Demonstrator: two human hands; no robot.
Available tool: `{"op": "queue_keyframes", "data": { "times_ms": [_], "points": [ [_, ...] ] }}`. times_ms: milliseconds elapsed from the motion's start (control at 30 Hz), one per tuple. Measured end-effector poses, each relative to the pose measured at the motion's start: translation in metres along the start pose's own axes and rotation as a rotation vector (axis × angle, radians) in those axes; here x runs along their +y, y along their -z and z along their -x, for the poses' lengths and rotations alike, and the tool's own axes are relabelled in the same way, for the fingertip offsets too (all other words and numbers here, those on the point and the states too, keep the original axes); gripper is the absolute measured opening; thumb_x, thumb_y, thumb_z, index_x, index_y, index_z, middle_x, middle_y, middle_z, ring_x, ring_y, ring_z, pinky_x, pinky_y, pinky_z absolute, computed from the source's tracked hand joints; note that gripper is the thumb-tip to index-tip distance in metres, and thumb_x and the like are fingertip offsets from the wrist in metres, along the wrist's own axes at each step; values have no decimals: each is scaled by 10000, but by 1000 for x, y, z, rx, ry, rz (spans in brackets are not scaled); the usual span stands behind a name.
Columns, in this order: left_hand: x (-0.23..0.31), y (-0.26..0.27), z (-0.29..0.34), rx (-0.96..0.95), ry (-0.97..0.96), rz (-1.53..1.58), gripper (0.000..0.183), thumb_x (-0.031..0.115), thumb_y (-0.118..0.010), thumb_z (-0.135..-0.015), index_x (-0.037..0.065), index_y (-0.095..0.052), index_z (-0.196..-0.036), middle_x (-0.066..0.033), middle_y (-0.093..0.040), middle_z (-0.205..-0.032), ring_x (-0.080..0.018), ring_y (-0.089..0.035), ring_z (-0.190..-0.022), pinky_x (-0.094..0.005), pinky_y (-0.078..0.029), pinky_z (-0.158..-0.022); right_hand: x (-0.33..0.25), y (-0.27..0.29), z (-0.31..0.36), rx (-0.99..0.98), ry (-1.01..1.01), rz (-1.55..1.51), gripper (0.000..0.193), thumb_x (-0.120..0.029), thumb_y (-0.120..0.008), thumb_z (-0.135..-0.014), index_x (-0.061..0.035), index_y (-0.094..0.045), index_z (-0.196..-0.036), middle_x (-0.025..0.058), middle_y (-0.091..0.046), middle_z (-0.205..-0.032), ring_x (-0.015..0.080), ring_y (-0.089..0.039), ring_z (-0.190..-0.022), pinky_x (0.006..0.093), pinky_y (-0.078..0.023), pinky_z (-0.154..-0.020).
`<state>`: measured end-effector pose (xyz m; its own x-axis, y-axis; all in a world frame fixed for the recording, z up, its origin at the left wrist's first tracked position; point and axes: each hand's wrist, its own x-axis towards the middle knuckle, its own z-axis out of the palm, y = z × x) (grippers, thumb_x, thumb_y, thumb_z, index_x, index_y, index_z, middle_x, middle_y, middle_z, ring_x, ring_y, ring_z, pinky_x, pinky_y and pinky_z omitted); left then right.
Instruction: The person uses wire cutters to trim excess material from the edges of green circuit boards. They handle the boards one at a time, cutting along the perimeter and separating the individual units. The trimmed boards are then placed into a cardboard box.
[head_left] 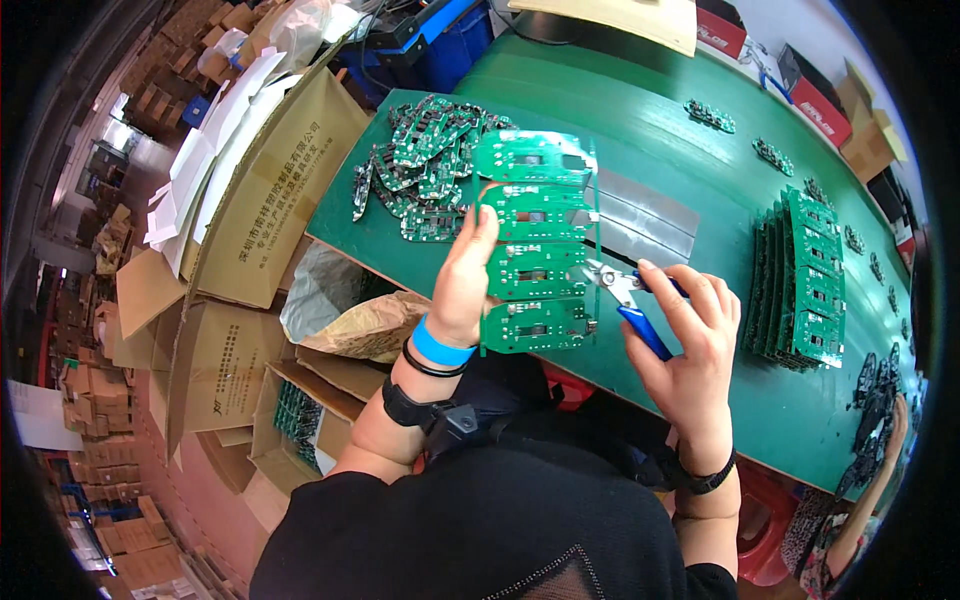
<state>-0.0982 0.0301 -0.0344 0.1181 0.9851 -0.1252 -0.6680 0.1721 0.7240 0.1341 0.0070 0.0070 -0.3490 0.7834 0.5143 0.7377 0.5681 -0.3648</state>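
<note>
A green circuit board panel (536,262), made of several joined boards, is gripped along its left edge by my left hand (468,275), which wears a blue band at the wrist. My right hand (690,335) is closed around blue-handled side cutters (630,297). Their metal jaws meet the panel's right edge, by the third board from the top; whether they are cutting through cannot be made out. Behind the panel lies a grey metal plate (645,218) on the green table. A heap of separate circuit boards (430,160) spreads out beyond my left hand.
A stack of board panels (797,285) stands on the green table (600,95) to my right. Small groups of boards (709,116) dot the far side. Open cardboard boxes (285,190) crowd the left. At far right, another person's arm (875,480) reaches toward black parts (872,415).
</note>
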Motion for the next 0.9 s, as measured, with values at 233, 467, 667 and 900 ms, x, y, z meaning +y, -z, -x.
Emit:
{"op": "queue_keyframes", "data": {
  "times_ms": [233, 467, 667, 900],
  "points": [
    [-2, 12, 3, -53, 125, 203, 619, 505, -245, -1013, 53, -348, -1423, -176, -474, -1381, -350, -555, -1170, -525, -484, -958, 7, -1, 1, -61, 37, 5, 538, -166, -738, -638, -117, -642, -1165, 71, -583, -1047, 263, -533, -952, 401, -377, -862],
    [1, -18, 8, 17, -155, -75, 411, 308, -325, -1048, 121, -323, -1413, -103, -533, -1269, -213, -607, -1085, -375, -544, -875, -7, -12, 0, -108, 112, 62, 570, -178, -742, -635, -127, -624, -1190, 70, -573, -1054, 258, -527, -951, 418, -374, -858],
    [2, -24, 11, 18, -205, -159, 439, 322, -279, -1052, 82, -315, -1418, -142, -512, -1317, -267, -592, -1127, -400, -530, -919, -11, -14, -2, -87, 121, 59, 544, -149, -742, -636, -111, -637, -1169, 74, -587, -1019, 261, -542, -913, 407, -387, -826],
    [4, -26, 12, 47, -192, -154, 454, 335, -269, -1050, 77, -307, -1422, -144, -509, -1323, -278, -596, -1120, -418, -534, -912, -7, -14, 0, -92, 107, 20, 527, -159, -750, -637, -113, -647, -1152, 65, -595, -988, 244, -554, -867, 385, -403, -787]
  ]
}}
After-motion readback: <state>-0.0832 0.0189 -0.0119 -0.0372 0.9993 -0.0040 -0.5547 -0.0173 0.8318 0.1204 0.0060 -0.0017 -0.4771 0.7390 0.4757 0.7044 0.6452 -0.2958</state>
